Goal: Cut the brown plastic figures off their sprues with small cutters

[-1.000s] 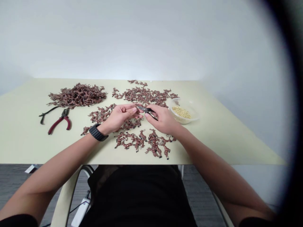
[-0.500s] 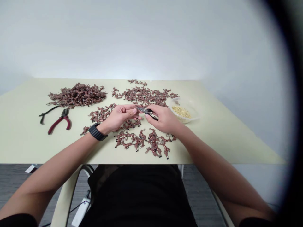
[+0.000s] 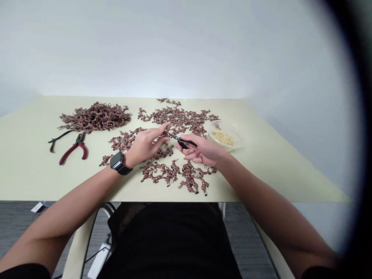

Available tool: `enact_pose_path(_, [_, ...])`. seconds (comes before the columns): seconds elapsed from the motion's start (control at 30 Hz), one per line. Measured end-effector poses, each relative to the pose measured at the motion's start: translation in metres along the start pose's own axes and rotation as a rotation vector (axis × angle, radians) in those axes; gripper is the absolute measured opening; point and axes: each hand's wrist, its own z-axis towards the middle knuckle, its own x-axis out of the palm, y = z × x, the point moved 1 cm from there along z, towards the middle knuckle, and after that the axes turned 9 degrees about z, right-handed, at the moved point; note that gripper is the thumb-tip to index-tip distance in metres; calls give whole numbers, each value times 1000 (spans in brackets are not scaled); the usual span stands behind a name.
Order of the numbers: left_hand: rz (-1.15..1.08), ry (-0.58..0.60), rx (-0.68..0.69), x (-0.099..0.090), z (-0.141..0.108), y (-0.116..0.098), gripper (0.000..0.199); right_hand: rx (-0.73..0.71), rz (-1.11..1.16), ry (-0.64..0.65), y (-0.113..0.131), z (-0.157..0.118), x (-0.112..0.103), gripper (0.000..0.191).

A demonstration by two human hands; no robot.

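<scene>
My right hand (image 3: 202, 150) is wrapped round the black handles of small pliers (image 3: 186, 142), whose metal tip points up and left toward my left hand. My left hand (image 3: 148, 144) has its fingers stretched out, with the thumb apart below them. Small brown deer figurines (image 3: 124, 141) with black hooves lie beneath and around it. Brown shows between thumb and fingers, but whether a figurine there touches the hand is unclear. Close to the front edge is another group of deer figurines (image 3: 190, 178).
A dense heap of brown figurines (image 3: 97, 117) stands at the left. In front of it lie red-handled pliers (image 3: 76, 147) and a dark-handled tool (image 3: 59, 138). A clear plastic bowl (image 3: 240, 144) with small gold-coloured pieces (image 3: 223, 137) is right of my right hand.
My left hand has turned over and its fingers have straightened from a pinch on a figurine. My right hand has rolled palm-up with the pliers, drawing slightly away from the left.
</scene>
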Motion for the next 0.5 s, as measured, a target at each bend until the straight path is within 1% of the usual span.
enact_pose_path(0.03, [-48,4,-35,0,1,-1,58,-39,-50,-36,0,-1,-1,45])
enact_pose_path(0.07, [-129,12,-90,0,2,-3,58,-108,-140,-105,0,-1,-1,44])
enact_pose_path(0.17, [-450,75,-285,0,5,-10,60,-405,-574,-399,-1,-2,0,38])
enact_pose_path(0.2, [-541,110,-327,-1,6,-12,61,-492,-715,-473,-2,-2,1,34])
enact_pose_path(0.23, [-609,150,-355,-1,6,-13,60,-559,-826,-514,-2,-1,2,32])
enact_pose_path(0.27, [-658,188,-371,0,7,-13,60,-606,-902,-525,-3,-1,2,30])
enact_pose_path(0.33, [-725,228,-380,0,7,-12,58,-663,-977,-496,-4,1,2,28])
enact_pose_path(0.43, [-791,233,-385,3,6,-9,53,-703,-1009,-438,-5,1,0,30])
enact_pose_path(0.5, [-825,243,-386,5,6,-8,52,-713,-1021,-423,-4,0,-1,30])
